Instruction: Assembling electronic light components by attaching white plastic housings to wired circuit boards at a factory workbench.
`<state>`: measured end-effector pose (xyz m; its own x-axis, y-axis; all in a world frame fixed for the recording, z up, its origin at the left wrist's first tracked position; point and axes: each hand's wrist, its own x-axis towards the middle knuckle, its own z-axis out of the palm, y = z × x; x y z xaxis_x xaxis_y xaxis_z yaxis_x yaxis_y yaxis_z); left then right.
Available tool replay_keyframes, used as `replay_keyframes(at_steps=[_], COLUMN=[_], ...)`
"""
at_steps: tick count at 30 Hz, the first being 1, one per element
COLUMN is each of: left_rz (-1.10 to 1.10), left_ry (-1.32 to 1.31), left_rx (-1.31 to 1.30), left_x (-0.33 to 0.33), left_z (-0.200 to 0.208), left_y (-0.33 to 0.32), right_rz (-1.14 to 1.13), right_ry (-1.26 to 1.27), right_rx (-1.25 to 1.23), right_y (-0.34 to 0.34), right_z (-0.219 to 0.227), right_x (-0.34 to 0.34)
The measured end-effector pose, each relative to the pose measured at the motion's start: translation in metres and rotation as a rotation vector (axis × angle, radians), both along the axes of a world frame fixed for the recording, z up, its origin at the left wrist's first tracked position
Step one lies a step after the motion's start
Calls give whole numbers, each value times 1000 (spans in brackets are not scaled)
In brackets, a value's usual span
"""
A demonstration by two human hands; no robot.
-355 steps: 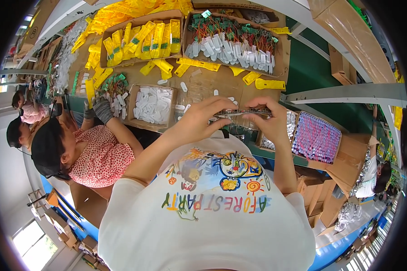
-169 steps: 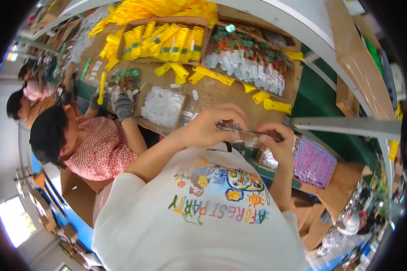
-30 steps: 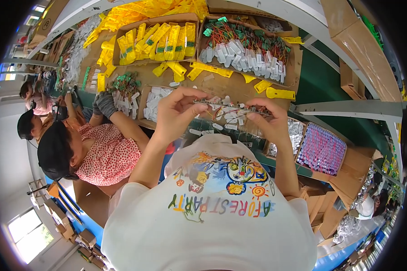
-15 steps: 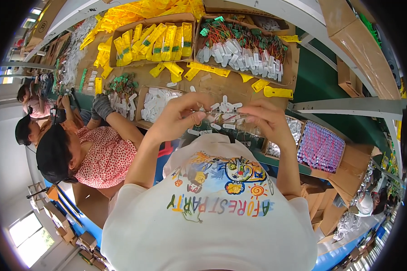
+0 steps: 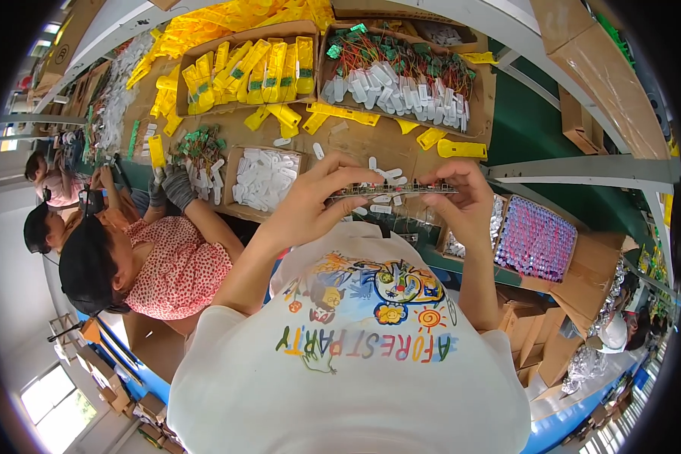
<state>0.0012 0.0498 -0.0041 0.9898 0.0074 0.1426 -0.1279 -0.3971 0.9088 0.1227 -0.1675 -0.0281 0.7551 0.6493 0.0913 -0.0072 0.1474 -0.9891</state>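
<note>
A long, thin circuit board strip (image 5: 392, 191) with small parts along it is stretched between my hands, seen nearly edge-on. My left hand (image 5: 321, 198) pinches its left end, thumb below and fingers above. At the other end, my right hand (image 5: 461, 198) grips it between thumb and fingers. Several small white plastic pieces (image 5: 390, 174) lie on the table just beyond the strip, partly hidden by it and my fingers. To the left of my left hand stands a shallow carton of white plastic pieces (image 5: 263, 178).
Cartons of yellow plastic housings (image 5: 261, 72) and of wired green boards with white cases (image 5: 401, 83) stand at the back. A tray of pink-purple cylinders (image 5: 536, 238) is at right. A co-worker's gloved hand (image 5: 178, 188) works beside wired boards at left. A metal bar (image 5: 567, 175) crosses at right.
The strip has turned to show its edge and row of parts more plainly. My left fingers have shifted right along it, and my right hand now grips from its end.
</note>
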Motion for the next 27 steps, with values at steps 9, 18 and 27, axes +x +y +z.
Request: replay_keyframes(at_steps=[9,18,27], left_rz=[15,-156,220], left_ry=[-109,337,195], left_rx=[-1,-607,-706], left_x=[-2,-9,-5], left_z=[-11,-10,-44], left_y=[7,14,-11], right_rz=[68,366,22], right_ry=[-16,49,201], right_rx=[27,-113,-159], right_y=[-2,6,30], right_z=[-7,-4,-5], right_x=[4,10,-20])
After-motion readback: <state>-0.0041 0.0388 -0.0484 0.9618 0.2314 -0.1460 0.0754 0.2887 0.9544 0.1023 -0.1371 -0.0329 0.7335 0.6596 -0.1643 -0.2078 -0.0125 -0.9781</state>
